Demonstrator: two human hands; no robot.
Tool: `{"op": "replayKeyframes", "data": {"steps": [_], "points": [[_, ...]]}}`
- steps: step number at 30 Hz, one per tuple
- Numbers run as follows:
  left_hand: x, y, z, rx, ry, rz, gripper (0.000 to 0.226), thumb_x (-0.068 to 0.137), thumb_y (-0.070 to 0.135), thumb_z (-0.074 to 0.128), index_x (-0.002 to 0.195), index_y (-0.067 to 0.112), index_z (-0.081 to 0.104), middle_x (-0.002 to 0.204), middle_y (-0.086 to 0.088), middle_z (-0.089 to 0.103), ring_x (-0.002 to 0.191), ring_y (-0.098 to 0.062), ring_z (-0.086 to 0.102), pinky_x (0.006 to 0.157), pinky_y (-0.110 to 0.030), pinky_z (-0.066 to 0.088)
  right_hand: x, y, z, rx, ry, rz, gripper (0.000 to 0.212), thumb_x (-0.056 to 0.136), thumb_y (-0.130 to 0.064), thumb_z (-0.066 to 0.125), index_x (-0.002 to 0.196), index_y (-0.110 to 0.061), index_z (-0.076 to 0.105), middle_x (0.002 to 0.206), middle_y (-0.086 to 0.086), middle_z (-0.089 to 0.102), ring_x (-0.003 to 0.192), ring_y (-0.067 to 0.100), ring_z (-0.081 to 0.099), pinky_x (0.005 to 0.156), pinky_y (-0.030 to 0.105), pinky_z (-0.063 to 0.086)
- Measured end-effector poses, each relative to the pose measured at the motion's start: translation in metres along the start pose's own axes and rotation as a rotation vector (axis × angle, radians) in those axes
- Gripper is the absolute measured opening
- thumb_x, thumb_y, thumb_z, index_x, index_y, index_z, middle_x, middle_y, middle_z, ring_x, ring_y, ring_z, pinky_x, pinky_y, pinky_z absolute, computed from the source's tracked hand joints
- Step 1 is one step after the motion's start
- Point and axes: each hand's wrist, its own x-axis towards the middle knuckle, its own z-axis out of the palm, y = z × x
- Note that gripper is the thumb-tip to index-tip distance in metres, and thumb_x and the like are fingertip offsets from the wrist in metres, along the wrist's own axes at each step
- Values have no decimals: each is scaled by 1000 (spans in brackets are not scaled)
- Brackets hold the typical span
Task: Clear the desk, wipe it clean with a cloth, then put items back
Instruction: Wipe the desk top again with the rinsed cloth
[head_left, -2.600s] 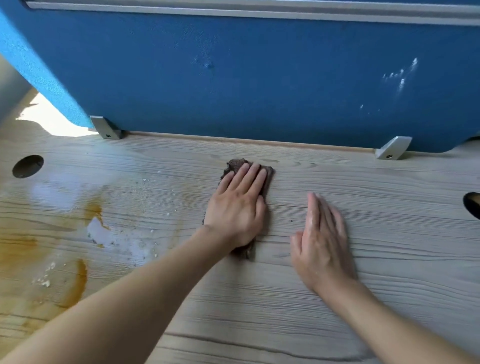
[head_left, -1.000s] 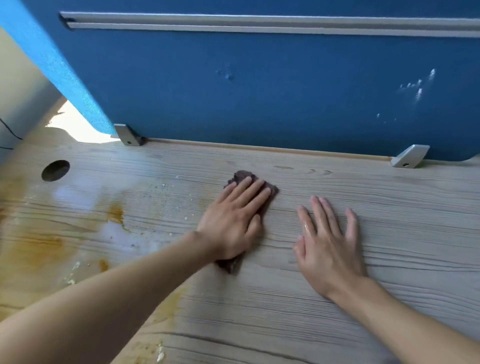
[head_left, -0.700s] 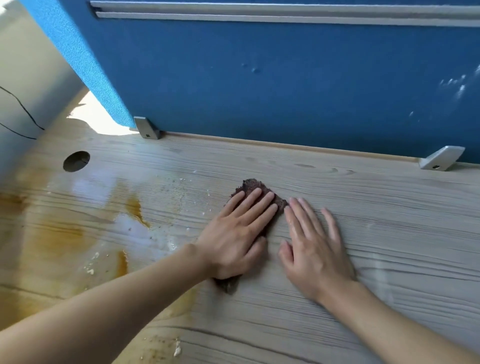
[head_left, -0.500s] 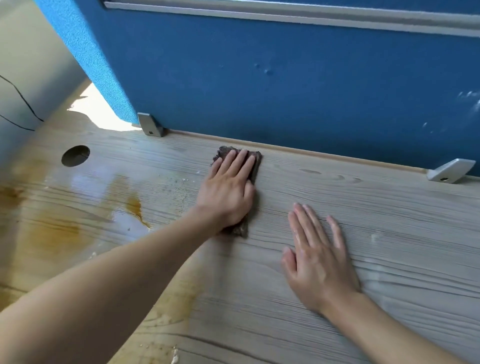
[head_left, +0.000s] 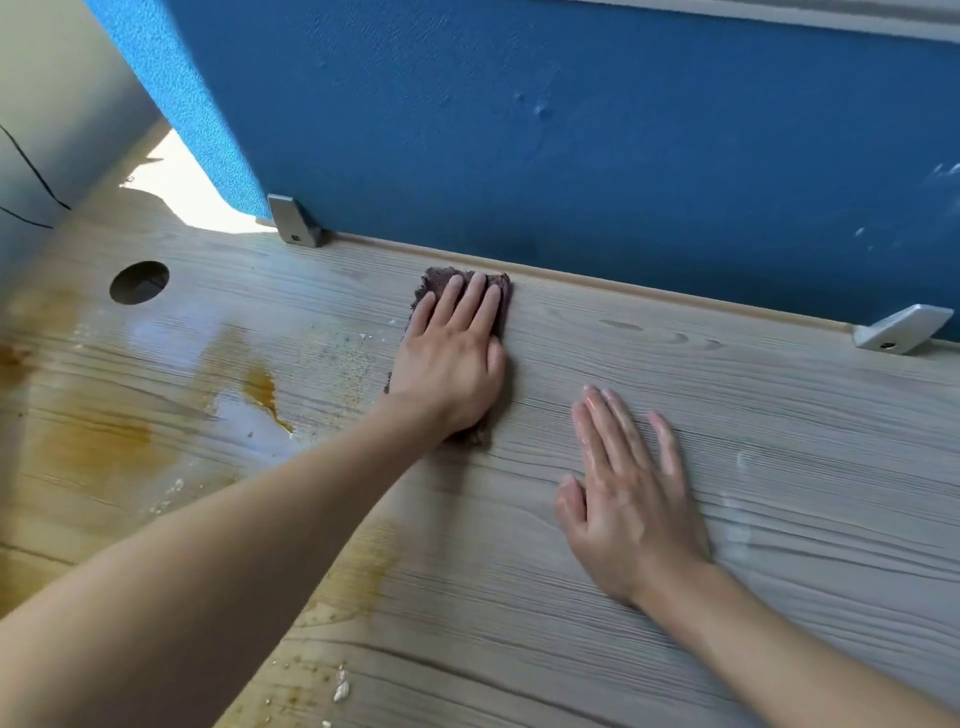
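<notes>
Flat, straight-fingered, the left hand presses the cloth mid-frame, right hand spread on the cleared desk; amber spills left of frame remain unwiped.

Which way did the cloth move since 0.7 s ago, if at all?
Yes. The cloth slid away from the person; its far edge now nearly reaches the base of the blue partition.

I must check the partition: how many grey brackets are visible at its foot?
2. The left bracket sits at the partition's corner; the right bracket near the picture's edge. More may be unseen.
</notes>
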Motion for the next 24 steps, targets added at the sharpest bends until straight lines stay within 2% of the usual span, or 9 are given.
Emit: {"op": "replayKeyframes", "data": {"steps": [3,6,7,9,12,16,19,21,24], "points": [[-46,7,2,6,8,237,70,93,42,16,159,18,20,166,0,13,154,-18,6,125,-41,6,1,2,0,47,0,-7,70,90,-40,32,150,-4,38,161,9,29,150,19,24,119,53,19],[-80,-3,0,-8,-114,535,65,96,40,24,158,21,22,165,2,13,154,-16,5,125,-37,4,3,8,-1,271,68,17,61,90,-32,32,143,-8,52,157,3,39,147,13,29,121,47,17],[-71,-8,-2,-8,-115,523,65,95,40,23,158,23,22,165,3,13,154,-15,5,125,-35,3,4,11,-1,350,88,35,59,90,-28,30,140,-10,55,155,1,41,147,11,31,122,44,16],[-41,-13,-4,-8,-66,286,68,93,41,17,159,25,17,166,3,12,154,-14,3,125,-34,0,4,15,-1,400,95,27,60,90,-25,27,140,-11,56,155,0,42,147,10,30,123,40,13],[-21,-9,0,10,-42,38,69,93,41,14,160,24,10,167,3,5,154,-14,-2,125,-37,-1,2,14,-1,306,65,-19,62,90,-27,24,144,-10,51,157,3,38,149,15,27,123,46,14],[-89,6,4,22,8,305,66,96,39,24,158,18,22,165,-1,16,154,-19,8,125,-41,9,1,8,-2,172,49,-27,62,91,-35,33,144,-8,50,157,8,37,148,20,29,120,53,20],[-110,1,3,-20,-69,484,63,97,38,29,157,19,27,165,0,18,153,-17,10,125,-39,8,1,7,-2,103,-4,-43,67,91,-41,31,148,-8,43,161,8,30,150,20,23,121,52,16],[-85,-6,2,-14,-41,390,65,93,39,26,156,22,30,164,1,22,153,-17,13,124,-37,9,1,7,-2,75,-17,-46,68,92,-42,29,150,-8,39,162,8,27,152,20,19,121,52,13],[-37,-11,-1,-14,2,62,73,88,44,15,158,23,23,165,0,18,153,-18,10,125,-38,5,0,5,-3,50,-38,-43,69,94,-43,27,153,-9,34,164,7,21,153,19,14,122,50,9]]}}
